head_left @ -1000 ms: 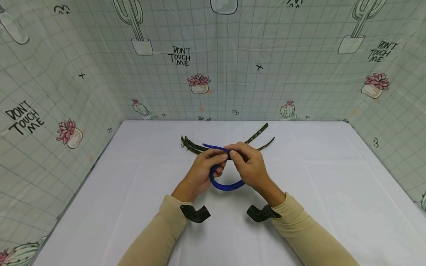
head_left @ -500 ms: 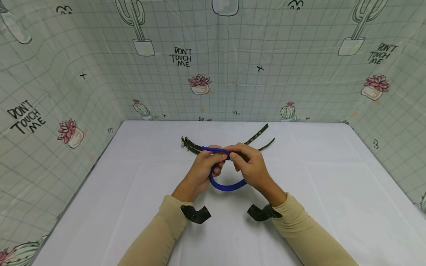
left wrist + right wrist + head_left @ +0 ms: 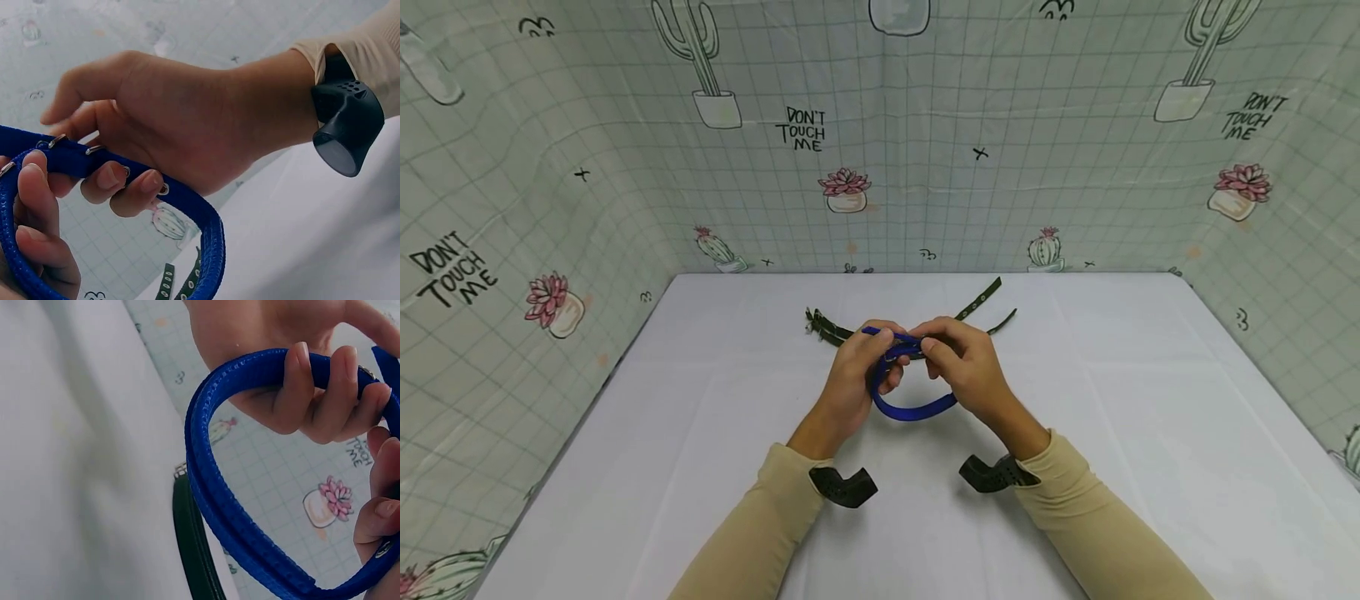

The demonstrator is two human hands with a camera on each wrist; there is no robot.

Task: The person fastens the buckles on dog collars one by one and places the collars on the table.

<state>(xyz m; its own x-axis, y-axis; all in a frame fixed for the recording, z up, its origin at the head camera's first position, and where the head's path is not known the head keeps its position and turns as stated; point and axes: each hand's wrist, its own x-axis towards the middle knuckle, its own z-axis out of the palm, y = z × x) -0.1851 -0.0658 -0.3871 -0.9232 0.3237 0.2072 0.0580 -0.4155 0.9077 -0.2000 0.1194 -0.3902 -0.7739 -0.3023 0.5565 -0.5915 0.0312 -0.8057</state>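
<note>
A blue pet collar (image 3: 913, 412) is held between both hands, its loop hanging over the white table. My left hand (image 3: 848, 379) grips it on one side, thumb raised against the strap. The collar's tip (image 3: 871, 331) shows past this thumb. My right hand (image 3: 970, 367) pinches the strap opposite with thumb and index. In the left wrist view, a metal buckle (image 3: 57, 140) sits at the overlapped straps, and a ringed eyelet (image 3: 164, 189) shows beside the right hand's curled fingers (image 3: 107, 176). The left hand's fingers (image 3: 297, 387) curl over the band in the right wrist view.
Behind the hands, dark green collars (image 3: 829, 327) lie on the white table (image 3: 1112, 400), partly hidden. Their punched ends (image 3: 981, 300) stick out to the right. Cloth walls with a cactus print (image 3: 880, 133) enclose the back and sides. Black camera mounts (image 3: 844, 487) are on both wrists.
My left thumb has lifted from lying along the strap to a more upright position, exposing more overlapped blue strap. The hanging loop has risen slightly. Both hands have stayed nearly in place.
</note>
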